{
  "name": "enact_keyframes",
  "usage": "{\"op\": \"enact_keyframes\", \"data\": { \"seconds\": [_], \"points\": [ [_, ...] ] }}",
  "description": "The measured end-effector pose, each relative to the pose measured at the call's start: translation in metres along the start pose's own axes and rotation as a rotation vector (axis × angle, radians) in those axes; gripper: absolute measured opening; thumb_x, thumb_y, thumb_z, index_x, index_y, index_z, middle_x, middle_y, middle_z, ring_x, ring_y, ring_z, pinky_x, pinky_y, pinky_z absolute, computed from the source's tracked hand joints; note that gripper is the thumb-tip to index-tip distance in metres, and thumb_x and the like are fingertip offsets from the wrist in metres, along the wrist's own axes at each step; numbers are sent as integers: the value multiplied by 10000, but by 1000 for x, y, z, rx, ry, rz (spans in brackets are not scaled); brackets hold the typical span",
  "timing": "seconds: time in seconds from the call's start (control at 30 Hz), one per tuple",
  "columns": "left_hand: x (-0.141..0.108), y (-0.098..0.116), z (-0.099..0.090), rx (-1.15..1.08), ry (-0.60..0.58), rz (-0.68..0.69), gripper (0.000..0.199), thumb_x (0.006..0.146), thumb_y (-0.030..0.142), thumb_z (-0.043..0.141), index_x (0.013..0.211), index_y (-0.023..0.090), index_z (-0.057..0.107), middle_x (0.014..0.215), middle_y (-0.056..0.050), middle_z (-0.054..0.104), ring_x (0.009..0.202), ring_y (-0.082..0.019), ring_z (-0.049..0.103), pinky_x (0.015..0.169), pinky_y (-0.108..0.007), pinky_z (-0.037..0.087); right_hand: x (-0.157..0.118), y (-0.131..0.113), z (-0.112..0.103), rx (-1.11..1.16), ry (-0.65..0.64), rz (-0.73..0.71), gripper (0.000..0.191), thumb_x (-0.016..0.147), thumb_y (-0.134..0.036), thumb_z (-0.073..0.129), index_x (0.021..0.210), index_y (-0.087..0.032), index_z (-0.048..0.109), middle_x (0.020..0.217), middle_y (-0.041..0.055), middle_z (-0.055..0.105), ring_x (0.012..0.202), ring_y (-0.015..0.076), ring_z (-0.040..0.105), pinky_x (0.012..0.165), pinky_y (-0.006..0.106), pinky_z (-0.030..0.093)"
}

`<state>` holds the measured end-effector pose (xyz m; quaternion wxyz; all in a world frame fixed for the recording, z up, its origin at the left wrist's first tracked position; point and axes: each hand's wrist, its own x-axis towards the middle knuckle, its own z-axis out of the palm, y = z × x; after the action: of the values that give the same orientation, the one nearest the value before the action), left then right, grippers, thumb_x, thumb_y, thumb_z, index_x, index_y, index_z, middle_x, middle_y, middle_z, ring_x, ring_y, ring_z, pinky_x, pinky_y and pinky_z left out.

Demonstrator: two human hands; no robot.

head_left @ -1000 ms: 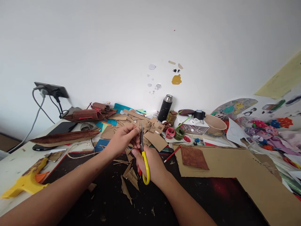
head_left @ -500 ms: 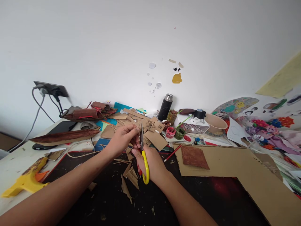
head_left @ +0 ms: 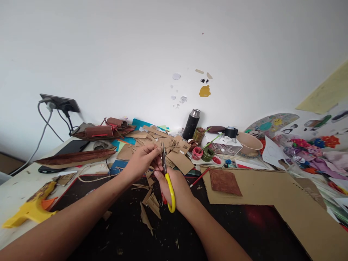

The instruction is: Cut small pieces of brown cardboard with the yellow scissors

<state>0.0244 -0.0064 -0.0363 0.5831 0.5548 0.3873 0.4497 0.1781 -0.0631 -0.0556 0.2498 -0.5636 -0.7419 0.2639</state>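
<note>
My right hand [head_left: 174, 185] is wrapped round the handles of a pair of scissors [head_left: 170, 192], yellow with some red showing below. Their metal blades point up and away, beside the fingertips of my left hand [head_left: 145, 159]. The left fingers are pinched together; what they hold is too small to make out. Brown cardboard scraps [head_left: 154, 204] lie on the dark mat [head_left: 130, 239] just below the hands. Behind them is a heap of cardboard pieces [head_left: 181, 161].
A yellow glue gun [head_left: 32, 210] and a brown boat-shaped piece [head_left: 76, 158] lie at left. Paint jars [head_left: 197, 154] and a black flask [head_left: 191, 125] stand behind. Large cardboard [head_left: 261, 185] with a brown-painted square [head_left: 225, 182] is at right.
The scissor handles have shifted slightly to the right with my right hand, and the blades tilt a little more. My left hand has hardly moved.
</note>
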Motion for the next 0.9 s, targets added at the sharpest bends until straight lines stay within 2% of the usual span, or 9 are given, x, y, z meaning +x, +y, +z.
{"op": "enact_keyframes", "data": {
  "seconds": [0.17, 0.4, 0.57, 0.73, 0.9],
  "points": [
    [0, 1, 0, 0, 13, -3, 395, 857, 525, 752, 706, 196, 592, 569, 2, 671, 514, -158, 687, 493, -242, 547, -1, 1, 0, -4, 17, -6, 221, 1068, -359, 586, 1018, -192, 722, 852, 77, 762, 766, 246, 687, 683, 309, 445],
    [-1, 5, -1, 34, 1, 13, 430, 860, 564, 753, 709, 198, 585, 567, -11, 688, 519, -159, 678, 514, -251, 560, -1, 3, -3, 58, 47, -30, 264, 1073, -363, 542, 921, -200, 683, 818, 62, 757, 743, 236, 696, 657, 307, 426],
    [-1, 7, -3, 65, -15, 33, 441, 866, 575, 745, 702, 202, 578, 567, -10, 688, 507, -157, 663, 522, -261, 561, -2, 1, -4, 95, 56, -54, 255, 1070, -312, 527, 894, -199, 674, 833, 67, 762, 776, 244, 714, 694, 316, 440],
    [1, 8, -7, 183, -16, 93, 412, 895, 520, 727, 686, 205, 562, 528, 14, 647, 475, -129, 601, 521, -240, 503, -3, 2, -2, 84, 71, -20, 318, 1062, -291, 504, 772, -216, 612, 654, 27, 658, 636, 214, 648, 615, 297, 408],
    [4, 5, -9, 189, -34, 100, 436, 888, 528, 715, 649, 213, 531, 486, 47, 567, 430, -113, 535, 476, -233, 433, -3, 6, 4, 123, 66, -4, 346, 1084, -299, 459, 765, -222, 566, 514, -28, 539, 470, 170, 571, 540, 269, 397]
  ]
}}
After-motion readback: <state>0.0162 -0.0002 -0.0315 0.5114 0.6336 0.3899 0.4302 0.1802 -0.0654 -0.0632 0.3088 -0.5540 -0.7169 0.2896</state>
